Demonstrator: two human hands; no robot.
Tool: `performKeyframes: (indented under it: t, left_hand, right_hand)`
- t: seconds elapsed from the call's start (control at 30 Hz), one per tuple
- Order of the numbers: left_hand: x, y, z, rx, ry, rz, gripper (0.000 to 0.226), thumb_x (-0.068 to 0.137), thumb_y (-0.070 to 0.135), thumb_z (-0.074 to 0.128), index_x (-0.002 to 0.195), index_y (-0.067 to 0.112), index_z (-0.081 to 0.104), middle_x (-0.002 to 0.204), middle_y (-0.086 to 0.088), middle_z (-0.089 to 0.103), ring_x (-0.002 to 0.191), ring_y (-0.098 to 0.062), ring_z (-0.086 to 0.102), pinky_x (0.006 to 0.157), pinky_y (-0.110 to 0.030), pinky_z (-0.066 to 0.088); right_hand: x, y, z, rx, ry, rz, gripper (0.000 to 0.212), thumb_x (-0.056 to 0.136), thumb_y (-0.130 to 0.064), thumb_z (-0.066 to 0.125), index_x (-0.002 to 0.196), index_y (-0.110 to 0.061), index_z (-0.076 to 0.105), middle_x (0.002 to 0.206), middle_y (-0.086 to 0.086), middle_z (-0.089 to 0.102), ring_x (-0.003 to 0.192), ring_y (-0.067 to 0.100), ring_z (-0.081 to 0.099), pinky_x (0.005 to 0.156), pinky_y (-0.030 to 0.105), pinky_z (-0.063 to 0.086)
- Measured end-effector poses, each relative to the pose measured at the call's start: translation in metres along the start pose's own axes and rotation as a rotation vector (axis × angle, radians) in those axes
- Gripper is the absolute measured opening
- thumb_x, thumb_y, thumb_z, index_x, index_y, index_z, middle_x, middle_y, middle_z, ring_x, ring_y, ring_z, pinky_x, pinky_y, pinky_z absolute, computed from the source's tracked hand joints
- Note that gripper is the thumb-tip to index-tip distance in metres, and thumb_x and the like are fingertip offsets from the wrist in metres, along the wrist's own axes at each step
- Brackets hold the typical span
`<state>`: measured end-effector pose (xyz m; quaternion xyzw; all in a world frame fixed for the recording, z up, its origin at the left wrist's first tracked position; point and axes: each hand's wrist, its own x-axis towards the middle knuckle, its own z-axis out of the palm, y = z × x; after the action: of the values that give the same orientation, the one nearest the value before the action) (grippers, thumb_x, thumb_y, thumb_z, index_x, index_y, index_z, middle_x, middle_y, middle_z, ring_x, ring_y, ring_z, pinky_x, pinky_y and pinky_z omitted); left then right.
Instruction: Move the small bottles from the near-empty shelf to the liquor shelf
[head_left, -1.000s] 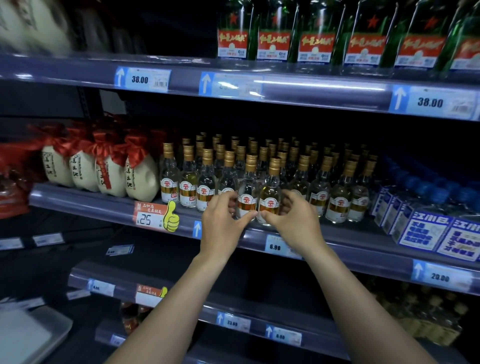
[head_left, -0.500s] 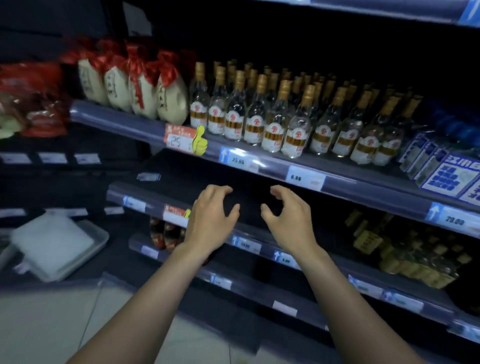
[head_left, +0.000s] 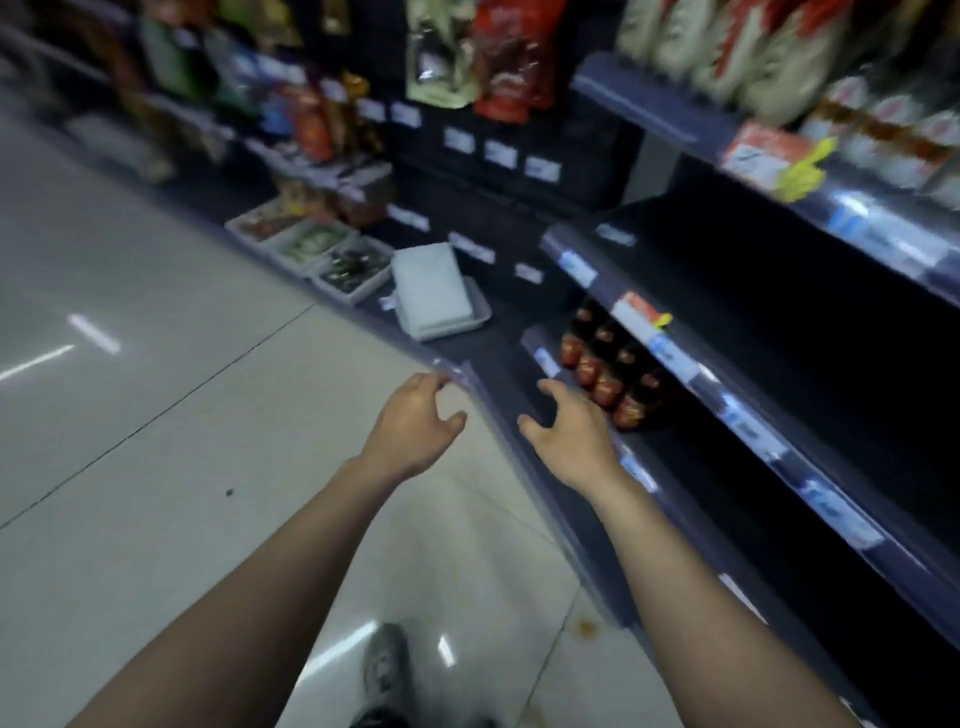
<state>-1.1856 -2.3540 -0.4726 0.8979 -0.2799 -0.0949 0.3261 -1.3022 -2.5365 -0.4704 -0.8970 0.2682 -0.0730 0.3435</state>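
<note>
Several small dark bottles with red labels (head_left: 605, 371) stand in a cluster at the left end of a low, otherwise bare dark shelf (head_left: 691, 478). My right hand (head_left: 569, 434) hovers just in front of them, fingers spread, holding nothing. My left hand (head_left: 415, 423) hangs over the floor by the shelf corner, also open with nothing in it. The liquor shelf (head_left: 852, 218) with clear gold-banded bottles (head_left: 893, 135) runs along the top right, blurred.
A white tray holding a white slab (head_left: 434, 291) sits on the bottom ledge left of the bottles. Trays of packaged goods (head_left: 311, 249) and hanging snack bags (head_left: 467, 57) fill the far unit. Pale tiled floor (head_left: 156, 415) lies at left; my shoe (head_left: 384, 670) shows below.
My view has swung down and left from the liquor shelf to the low shelf. Both hands dropped from the clear bottles, with nothing in them, down to the dark bottles' level.
</note>
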Motion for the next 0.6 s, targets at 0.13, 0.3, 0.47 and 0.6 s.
performKeyframes:
  t: [0.13,0.3,0.47,0.6]
  left_hand:
    - [-0.039,-0.098,-0.06,0.014,0.08,-0.19,0.059,0.088,0.027,0.072,0.14,0.005,0.054,0.134,-0.016,0.06,0.12,-0.029,0.058,0.102,-0.034,0.041]
    - [-0.102,-0.237,-0.132,-0.009,0.169,-0.416,0.059,0.09,0.029,0.069,0.142,0.006,0.051,0.134,-0.016,0.058,0.121,-0.028,0.057,0.102,-0.036,0.043]
    - [-0.176,-0.37,-0.215,-0.039,0.257,-0.629,0.06,0.09,0.028,0.071,0.142,0.006,0.051,0.135,-0.017,0.058,0.12,-0.029,0.057,0.1,-0.036,0.043]
    - [-0.23,-0.461,-0.267,-0.064,0.293,-0.761,0.063,0.09,0.029,0.07,0.144,0.004,0.049,0.138,-0.018,0.056,0.123,-0.031,0.056,0.103,-0.037,0.042]
  right_hand:
    - [0.011,-0.076,0.082,-0.047,-0.188,-0.12,0.062,0.086,-0.025,0.073,0.142,-0.007,0.055,0.146,0.015,0.058,0.134,0.032,0.053,0.106,0.033,0.039]
    - [0.017,-0.19,0.219,-0.134,-0.406,-0.293,0.065,0.087,-0.031,0.072,0.145,-0.009,0.053,0.144,0.011,0.06,0.132,0.031,0.054,0.104,0.031,0.039]
    - [0.0,-0.321,0.366,-0.198,-0.633,-0.402,0.072,0.09,-0.031,0.07,0.153,-0.009,0.041,0.152,0.013,0.051,0.137,0.032,0.048,0.107,0.036,0.039]
    - [-0.02,-0.402,0.469,-0.276,-0.775,-0.477,0.076,0.092,-0.032,0.068,0.156,-0.009,0.035,0.157,0.012,0.045,0.141,0.032,0.044,0.109,0.039,0.038]
